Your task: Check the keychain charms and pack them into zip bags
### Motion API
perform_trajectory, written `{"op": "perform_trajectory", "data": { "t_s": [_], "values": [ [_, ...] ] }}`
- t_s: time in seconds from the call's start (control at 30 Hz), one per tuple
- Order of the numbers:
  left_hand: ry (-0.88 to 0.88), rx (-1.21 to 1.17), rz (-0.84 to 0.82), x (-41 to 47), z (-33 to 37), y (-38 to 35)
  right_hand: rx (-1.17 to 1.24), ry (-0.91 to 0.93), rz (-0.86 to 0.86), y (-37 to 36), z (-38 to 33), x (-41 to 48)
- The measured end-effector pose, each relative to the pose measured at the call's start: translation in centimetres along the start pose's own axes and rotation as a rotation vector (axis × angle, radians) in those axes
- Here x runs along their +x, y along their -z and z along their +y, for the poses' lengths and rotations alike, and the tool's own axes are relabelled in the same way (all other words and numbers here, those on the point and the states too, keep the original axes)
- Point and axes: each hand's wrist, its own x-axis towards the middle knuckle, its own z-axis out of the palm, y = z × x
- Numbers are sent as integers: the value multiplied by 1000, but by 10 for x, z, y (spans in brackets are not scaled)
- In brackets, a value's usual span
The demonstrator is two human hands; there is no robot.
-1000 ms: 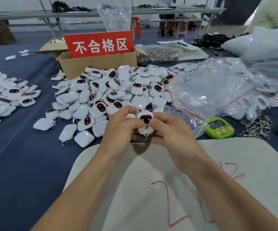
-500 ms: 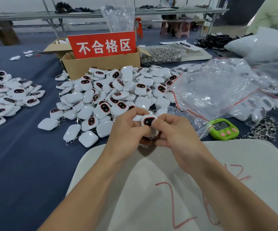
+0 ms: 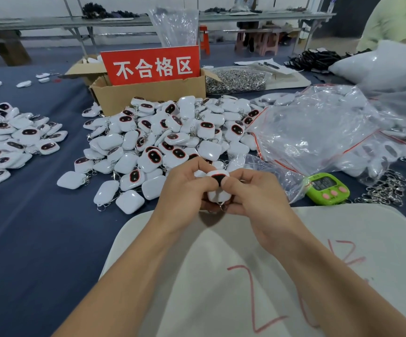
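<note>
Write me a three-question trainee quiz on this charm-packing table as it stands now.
1. True or false: the left hand and right hand both pinch one charm.
2. The green timer lies: A) left of both hands, B) right of them, near the zip bags, C) held in a palm.
3. Fill in: the red sign stands in a ____ box behind the charm pile.
Key: 1 true; 2 B; 3 cardboard.
</note>
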Motion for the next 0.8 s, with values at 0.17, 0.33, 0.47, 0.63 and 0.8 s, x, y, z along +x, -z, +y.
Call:
{"op": "perform_trajectory", "data": {
  "t_s": [0.17,0.33,0.47,0.63,0.8],
  "values": [
    [6,20,15,1,-3,1,19,-10,-9,-1,2,0],
    [23,-29,37,2,-4,1,10,-6,-10,-1,1,0],
    [23,-68,12,1,-5,0,12,28,-63,0,-2,-3],
    [22,-96,-7,1,-5,0,-16,93,-79,0,-1,-4],
    [30,-72,-35,-2,-3,0,-28,85,-57,-1,0,-3]
  ]
}}
